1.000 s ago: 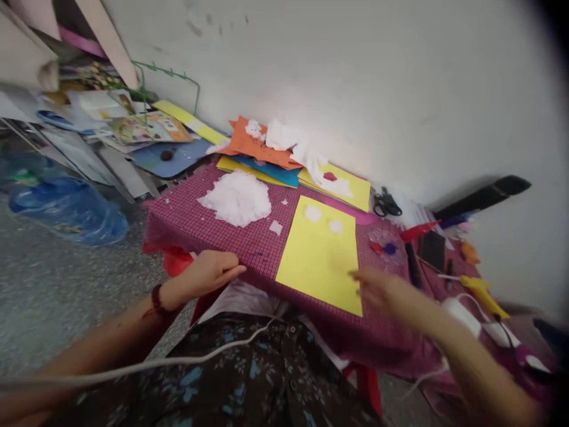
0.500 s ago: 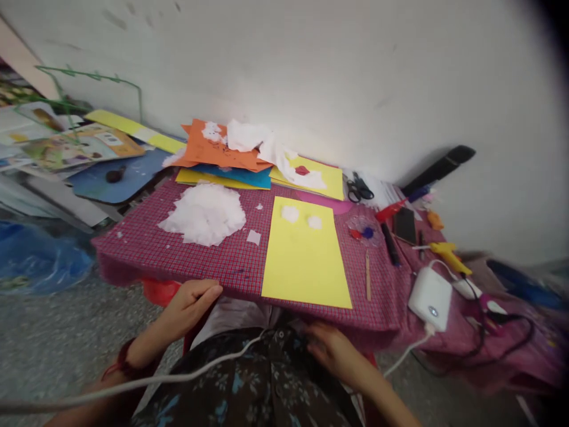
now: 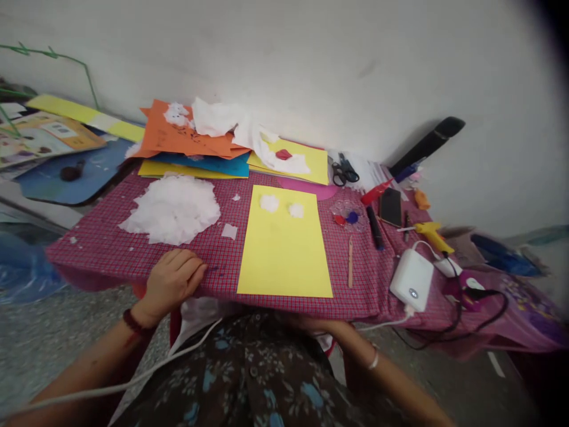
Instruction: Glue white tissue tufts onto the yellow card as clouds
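Head view showed the right hand (image 3: 299, 321) low by the table's near edge, mostly hidden, its grip impossible to tell. The left hand (image 3: 174, 280) rested on the tablecloth (image 3: 106, 252), half open, nothing visible in it. Beyond them lay a yellow sheet (image 3: 284, 255), a stick (image 3: 350, 264) to its right, two white tufts (image 3: 269, 203) toward its far end; farther back, scissors (image 3: 345, 171).

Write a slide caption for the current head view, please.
Left hand on checked cloth, near a white heap and a yellow sheet bearing two white patches.
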Action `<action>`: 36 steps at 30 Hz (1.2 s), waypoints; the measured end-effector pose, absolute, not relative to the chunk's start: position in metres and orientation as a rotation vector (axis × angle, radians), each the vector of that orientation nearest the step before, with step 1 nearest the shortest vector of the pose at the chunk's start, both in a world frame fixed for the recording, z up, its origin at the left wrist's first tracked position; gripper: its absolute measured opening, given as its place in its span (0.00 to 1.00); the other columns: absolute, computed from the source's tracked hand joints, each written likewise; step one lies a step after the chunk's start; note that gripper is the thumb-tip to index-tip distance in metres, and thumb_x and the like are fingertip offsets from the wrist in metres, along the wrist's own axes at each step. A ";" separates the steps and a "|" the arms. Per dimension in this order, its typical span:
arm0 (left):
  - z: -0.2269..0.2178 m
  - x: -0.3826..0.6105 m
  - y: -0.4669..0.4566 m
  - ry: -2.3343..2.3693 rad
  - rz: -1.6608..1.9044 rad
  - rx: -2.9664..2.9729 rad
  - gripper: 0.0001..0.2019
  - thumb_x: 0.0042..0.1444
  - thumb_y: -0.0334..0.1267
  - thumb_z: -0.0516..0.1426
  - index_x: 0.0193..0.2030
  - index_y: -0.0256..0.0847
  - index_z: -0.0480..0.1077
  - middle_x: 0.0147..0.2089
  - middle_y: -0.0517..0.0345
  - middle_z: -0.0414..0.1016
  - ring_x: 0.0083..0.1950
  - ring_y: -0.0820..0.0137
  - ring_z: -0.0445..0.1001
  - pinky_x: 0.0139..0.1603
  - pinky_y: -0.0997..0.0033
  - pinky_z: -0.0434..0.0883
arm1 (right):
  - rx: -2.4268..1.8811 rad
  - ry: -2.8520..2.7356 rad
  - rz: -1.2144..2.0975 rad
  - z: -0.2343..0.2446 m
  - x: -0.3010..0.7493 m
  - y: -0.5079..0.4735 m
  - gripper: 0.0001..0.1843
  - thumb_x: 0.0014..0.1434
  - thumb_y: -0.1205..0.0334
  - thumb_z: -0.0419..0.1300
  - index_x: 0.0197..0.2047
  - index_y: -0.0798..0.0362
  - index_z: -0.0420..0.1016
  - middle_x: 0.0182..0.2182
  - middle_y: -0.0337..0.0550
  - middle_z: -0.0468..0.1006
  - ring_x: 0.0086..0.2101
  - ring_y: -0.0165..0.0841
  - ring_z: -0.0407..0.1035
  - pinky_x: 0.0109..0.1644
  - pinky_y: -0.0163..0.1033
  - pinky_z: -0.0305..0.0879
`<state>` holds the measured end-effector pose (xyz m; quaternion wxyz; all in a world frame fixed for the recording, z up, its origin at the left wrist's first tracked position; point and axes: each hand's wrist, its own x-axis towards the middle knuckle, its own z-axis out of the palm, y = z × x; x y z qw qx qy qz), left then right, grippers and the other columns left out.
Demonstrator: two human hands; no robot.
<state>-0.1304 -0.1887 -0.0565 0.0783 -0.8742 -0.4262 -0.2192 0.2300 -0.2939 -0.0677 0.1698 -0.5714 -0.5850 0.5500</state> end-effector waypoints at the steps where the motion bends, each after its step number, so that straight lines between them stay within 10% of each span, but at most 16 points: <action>1: -0.057 -0.132 -0.190 -1.276 -0.659 -2.611 0.08 0.62 0.36 0.54 0.32 0.41 0.71 0.35 0.53 0.76 0.39 0.64 0.71 0.45 0.61 0.68 | -1.551 -1.712 1.663 -0.057 0.234 -0.296 0.08 0.50 0.58 0.67 0.37 0.41 0.81 0.38 0.33 0.82 0.41 0.35 0.75 0.53 0.48 0.71; 5: -0.058 -0.136 -0.190 -1.224 -0.635 -2.602 0.05 0.60 0.35 0.56 0.33 0.41 0.72 0.35 0.54 0.76 0.39 0.63 0.71 0.44 0.60 0.68 | -1.077 -1.876 1.884 0.001 0.276 -0.301 0.16 0.61 0.53 0.60 0.49 0.51 0.78 0.42 0.45 0.81 0.41 0.34 0.75 0.46 0.41 0.72; 10: -0.056 -0.135 -0.190 -1.191 -0.632 -2.587 0.05 0.58 0.34 0.57 0.32 0.42 0.72 0.34 0.57 0.76 0.37 0.65 0.70 0.43 0.63 0.67 | -2.227 -1.630 0.604 0.020 0.341 -0.275 0.15 0.61 0.48 0.56 0.33 0.50 0.73 0.27 0.44 0.77 0.27 0.36 0.71 0.31 0.40 0.63; 15: -0.053 -0.129 -0.191 -1.121 -0.693 -2.527 0.05 0.57 0.33 0.56 0.31 0.42 0.72 0.32 0.55 0.76 0.35 0.65 0.68 0.39 0.64 0.65 | -2.659 -1.915 0.413 -0.011 0.351 -0.234 0.22 0.58 0.39 0.53 0.32 0.50 0.70 0.28 0.49 0.79 0.28 0.45 0.74 0.32 0.44 0.59; 26: -0.045 -0.127 -0.196 -1.474 -0.971 -2.682 0.11 0.63 0.37 0.54 0.29 0.40 0.68 0.33 0.55 0.72 0.37 0.67 0.69 0.42 0.65 0.66 | -2.761 -1.790 0.418 -0.007 0.353 -0.231 0.09 0.54 0.55 0.55 0.25 0.49 0.66 0.17 0.41 0.73 0.23 0.38 0.70 0.29 0.41 0.57; 32: -0.002 -0.112 -0.174 -1.878 -1.015 -2.894 0.06 0.61 0.34 0.53 0.34 0.39 0.70 0.34 0.58 0.73 0.35 0.71 0.71 0.37 0.71 0.67 | -1.872 -1.324 0.920 0.027 0.335 -0.228 0.22 0.48 0.52 0.65 0.48 0.42 0.71 0.22 0.34 0.72 0.19 0.31 0.62 0.22 0.36 0.55; 36: 0.015 -0.081 -0.140 -1.805 -0.494 -2.889 0.09 0.61 0.32 0.52 0.46 0.38 0.70 0.46 0.50 0.76 0.45 0.64 0.75 0.44 0.65 0.70 | -1.442 -1.055 1.245 0.039 0.311 -0.194 0.09 0.46 0.54 0.69 0.31 0.45 0.78 0.23 0.40 0.72 0.22 0.31 0.66 0.23 0.36 0.60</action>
